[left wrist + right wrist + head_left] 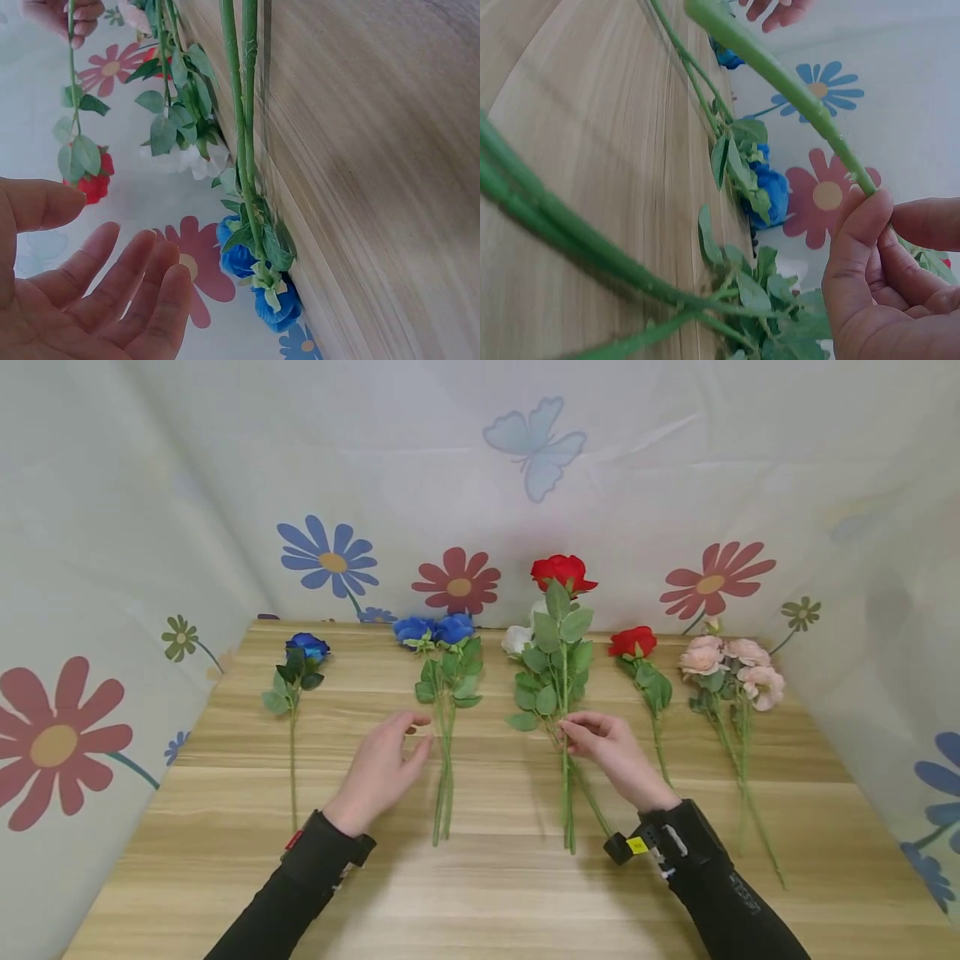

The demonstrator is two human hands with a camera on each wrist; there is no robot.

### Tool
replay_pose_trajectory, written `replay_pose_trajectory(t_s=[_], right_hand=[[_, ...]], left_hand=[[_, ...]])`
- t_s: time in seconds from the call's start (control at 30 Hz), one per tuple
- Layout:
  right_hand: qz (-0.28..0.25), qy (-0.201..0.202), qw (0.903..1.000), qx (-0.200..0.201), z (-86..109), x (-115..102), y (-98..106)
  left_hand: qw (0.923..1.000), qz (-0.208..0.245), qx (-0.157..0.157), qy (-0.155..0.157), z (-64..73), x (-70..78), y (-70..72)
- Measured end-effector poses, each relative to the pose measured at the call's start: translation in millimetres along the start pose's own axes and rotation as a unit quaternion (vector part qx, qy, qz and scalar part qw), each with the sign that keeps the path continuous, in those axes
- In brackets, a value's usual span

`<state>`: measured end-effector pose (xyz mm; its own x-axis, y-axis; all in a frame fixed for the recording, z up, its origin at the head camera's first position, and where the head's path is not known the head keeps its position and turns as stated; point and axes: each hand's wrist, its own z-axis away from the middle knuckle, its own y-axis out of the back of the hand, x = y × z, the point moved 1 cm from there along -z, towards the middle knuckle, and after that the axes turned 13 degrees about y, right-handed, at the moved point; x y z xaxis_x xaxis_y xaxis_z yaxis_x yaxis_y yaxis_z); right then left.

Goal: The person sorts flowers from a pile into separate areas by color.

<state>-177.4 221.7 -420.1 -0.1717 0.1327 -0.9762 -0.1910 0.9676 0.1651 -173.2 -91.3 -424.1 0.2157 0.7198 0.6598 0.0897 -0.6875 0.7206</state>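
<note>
My right hand [603, 747] pinches the green stem of a red rose [562, 574] between thumb and fingers. The rose is raised off the table, bloom up, in front of white roses [516, 640] that lie at the back. In the right wrist view the pinched stem [795, 94] runs up past the thumb and fingertips. My left hand [386, 764] holds nothing, its fingers relaxed and slightly bent, close beside the stems of two blue roses [453, 628]. In the left wrist view its palm [97, 300] shows with the fingers apart.
A single blue rose [307, 647] lies at the left of the wooden table [495, 902]. Right of my right hand lie another red rose [632, 642] and several pink flowers [761, 685]. A flower-printed cloth [420, 468] hangs behind and at both sides.
</note>
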Motion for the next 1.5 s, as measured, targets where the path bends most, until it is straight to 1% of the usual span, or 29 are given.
replay_pose_trajectory(t_s=[0.27, 0.43, 0.53, 0.67, 0.83, 0.97, 1.13, 1.27, 1.37, 1.43, 1.5], right_hand=[[0.035, 0.004, 0.9991, 0.025, 4.7, 8, 21], [0.057, -0.005, 0.9980, 0.027, 8.0, 13, 29], [0.078, -0.015, 0.9966, 0.022, 10.6, 15, 32], [0.104, -0.026, 0.9942, 0.004, 12.9, 17, 34], [0.118, -0.025, 0.9923, -0.027, 13.2, 21, 32], [0.137, -0.026, 0.9894, -0.039, 12.5, 23, 31], [0.150, -0.028, 0.9879, -0.025, 12.3, 25, 34], [0.158, -0.028, 0.9870, -0.010, 12.6, 25, 42], [0.178, -0.028, 0.9837, -0.003, 14.2, 24, 53], [0.199, -0.028, 0.9795, 0.003, 16.3, 23, 61], [0.229, -0.025, 0.9730, 0.015, 18.6, 22, 70]], left_hand=[[1.0000, 0.001, 0.001, -0.005, -1.0, 2.6, 1.7], [1.0000, 0.002, -0.002, -0.002, 0.1, 2.9, 1.6], [1.0000, 0.004, -0.003, 0.001, 1.5, 2.7, 1.9], [1.0000, -0.001, -0.002, 0.001, 2.7, 1.4, 1.4], [1.0000, -0.006, 0.001, -0.002, 2.8, 2.5, 1.0], [1.0000, -0.006, 0.001, -0.007, 2.5, 2.9, 0.3], [0.9999, -0.004, -0.001, -0.010, 2.7, 2.0, 0.2], [0.9999, -0.001, -0.001, -0.011, 3.1, 1.0, -0.3], [0.9999, -0.003, -0.002, -0.011, 3.6, 0.4, -1.1], [0.9999, -0.004, -0.005, -0.008, 4.0, 0.7, -1.2], [1.0000, -0.004, -0.007, -0.006, 4.3, 0.4, -1.4]])
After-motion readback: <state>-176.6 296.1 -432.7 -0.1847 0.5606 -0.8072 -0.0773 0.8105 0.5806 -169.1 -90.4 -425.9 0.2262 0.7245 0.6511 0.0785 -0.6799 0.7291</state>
